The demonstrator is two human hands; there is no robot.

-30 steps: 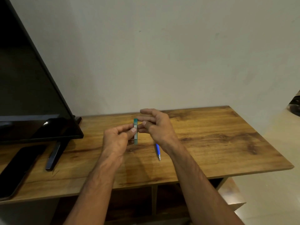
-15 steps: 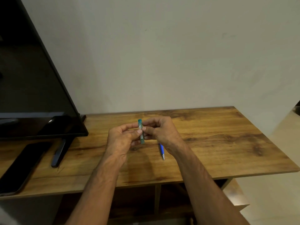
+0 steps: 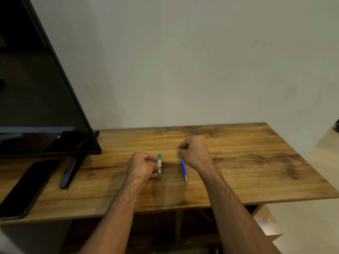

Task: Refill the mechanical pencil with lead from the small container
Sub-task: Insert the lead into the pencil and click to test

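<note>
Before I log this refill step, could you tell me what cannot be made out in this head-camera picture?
- Whether the right hand pinches a lead: its fingertips are closed, and anything between them is too thin to see.
- Whether the lead container is open: the left hand covers one side.
- The top end of the mechanical pencil: hidden under the right hand.
- The phone: its near-left corner is cut off by the picture's left edge.

The left hand (image 3: 144,166) is curled, with its fingers pinched together. The right hand (image 3: 195,153) is a loose fist, held apart. Both arms reach forward.
</note>
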